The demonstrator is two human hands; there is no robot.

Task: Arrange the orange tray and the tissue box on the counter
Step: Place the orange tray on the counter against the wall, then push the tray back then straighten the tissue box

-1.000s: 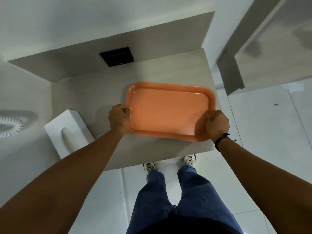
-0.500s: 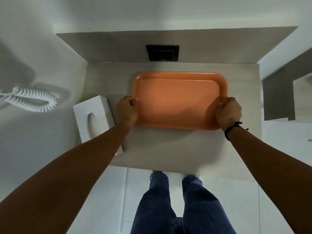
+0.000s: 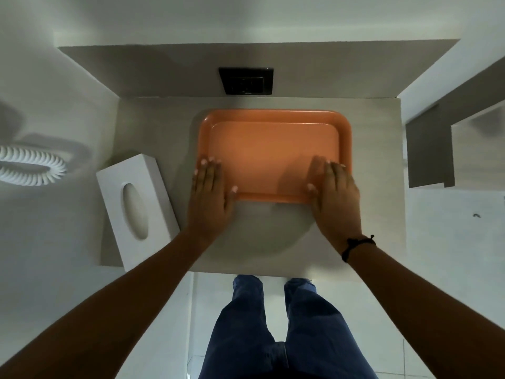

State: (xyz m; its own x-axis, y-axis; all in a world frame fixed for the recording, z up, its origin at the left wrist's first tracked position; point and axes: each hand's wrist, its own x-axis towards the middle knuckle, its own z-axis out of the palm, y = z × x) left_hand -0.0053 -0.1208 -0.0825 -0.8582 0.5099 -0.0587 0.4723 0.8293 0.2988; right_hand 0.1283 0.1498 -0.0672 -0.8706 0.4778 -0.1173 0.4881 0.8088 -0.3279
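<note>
Both hands flat on the orange tray [image 3: 273,149].
Our left hand [image 3: 209,195] and right hand [image 3: 334,195] lie unclenched over its near corners, probably squaring it; tissue box [image 3: 136,209] sits left of it.

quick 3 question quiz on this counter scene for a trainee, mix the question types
1. True or false: the orange tray is lifted clear of the counter.
2. Which hand is nearer the tissue box: A) left hand B) right hand?
3. Fill in: both hands lie ____ with fingers spread over the tray's near corners.

Key: 1 false, it rests flat on the counter. 2 A. 3 open.
</note>
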